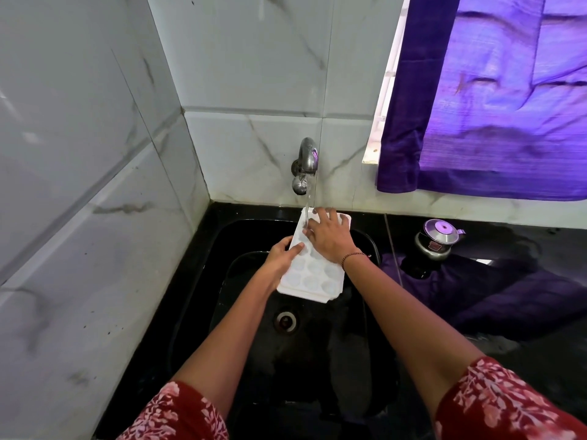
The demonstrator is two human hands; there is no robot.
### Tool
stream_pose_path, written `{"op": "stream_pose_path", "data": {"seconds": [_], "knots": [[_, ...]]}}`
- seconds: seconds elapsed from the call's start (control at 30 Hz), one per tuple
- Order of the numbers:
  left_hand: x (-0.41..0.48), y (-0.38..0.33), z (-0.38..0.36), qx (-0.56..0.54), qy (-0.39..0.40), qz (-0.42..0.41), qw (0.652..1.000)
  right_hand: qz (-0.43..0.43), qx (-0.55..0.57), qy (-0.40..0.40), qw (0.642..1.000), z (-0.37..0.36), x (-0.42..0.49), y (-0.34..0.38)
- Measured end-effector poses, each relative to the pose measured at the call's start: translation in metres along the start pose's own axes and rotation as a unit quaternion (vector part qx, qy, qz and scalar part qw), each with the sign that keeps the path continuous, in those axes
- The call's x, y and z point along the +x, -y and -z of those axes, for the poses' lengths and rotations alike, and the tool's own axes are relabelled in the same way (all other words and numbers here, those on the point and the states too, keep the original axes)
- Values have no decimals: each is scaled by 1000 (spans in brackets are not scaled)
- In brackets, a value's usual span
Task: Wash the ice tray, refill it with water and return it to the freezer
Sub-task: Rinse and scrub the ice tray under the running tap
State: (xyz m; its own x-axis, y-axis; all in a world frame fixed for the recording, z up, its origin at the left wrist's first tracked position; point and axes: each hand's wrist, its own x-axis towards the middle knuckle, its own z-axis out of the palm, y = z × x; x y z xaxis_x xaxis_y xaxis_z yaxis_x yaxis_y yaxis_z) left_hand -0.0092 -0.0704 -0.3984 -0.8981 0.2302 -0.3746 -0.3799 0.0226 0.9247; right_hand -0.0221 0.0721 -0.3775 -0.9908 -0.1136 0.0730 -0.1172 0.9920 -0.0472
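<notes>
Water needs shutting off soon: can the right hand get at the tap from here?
Probably yes: the right hand lies flat on the ice tray, right under the tap, nothing between.

Red white-floral short sleeves [495, 404]; beaded bracelet [352, 256] on right wrist.

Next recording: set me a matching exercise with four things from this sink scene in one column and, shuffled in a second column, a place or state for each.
Things
1. ice tray
2. tap
3. steel pot
4. curtain

Places or states
A. purple, hanging at the window
B. standing on the black counter, right of the sink
C. on the tiled wall, water running
D. over the sink, gripped by the left hand, with the right hand flat on it

Pairs: 1-D, 2-C, 3-B, 4-A
</notes>
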Motion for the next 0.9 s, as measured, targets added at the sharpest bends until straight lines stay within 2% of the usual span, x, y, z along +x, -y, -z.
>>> {"op": "stream_pose_path", "data": {"seconds": [0.1, 0.23, 0.57, 0.67, 0.73, 0.8, 0.87, 0.9], "knots": [[2, 1, 2, -10, -5, 3, 1000, 7, 27, 13, 1000, -2, 2, -4], [1, 6, 1, -4, -9, -7, 1000, 5, 7, 6, 1000, -5, 3, -5], [-1, 18, 7, 1, -50, -18, 999, -33, 82, 38, 995, -16, -4, 17], [-3, 20, 14, 0, -73, -11, 997, -112, 144, -25, 983, -23, -10, 22], [-4, 22, 19, -6, -82, 4, 997, -232, 228, -55, 944, -27, -16, 21], [-5, 23, 21, -13, -79, 17, 997, -321, 405, -5, 856, -31, -17, 22], [-4, 24, 22, -23, -71, 28, 997, -352, 547, 37, 759, -36, -17, 23], [-3, 24, 23, -27, -67, 34, 997, -357, 581, 40, 730, -39, -18, 23]]}}
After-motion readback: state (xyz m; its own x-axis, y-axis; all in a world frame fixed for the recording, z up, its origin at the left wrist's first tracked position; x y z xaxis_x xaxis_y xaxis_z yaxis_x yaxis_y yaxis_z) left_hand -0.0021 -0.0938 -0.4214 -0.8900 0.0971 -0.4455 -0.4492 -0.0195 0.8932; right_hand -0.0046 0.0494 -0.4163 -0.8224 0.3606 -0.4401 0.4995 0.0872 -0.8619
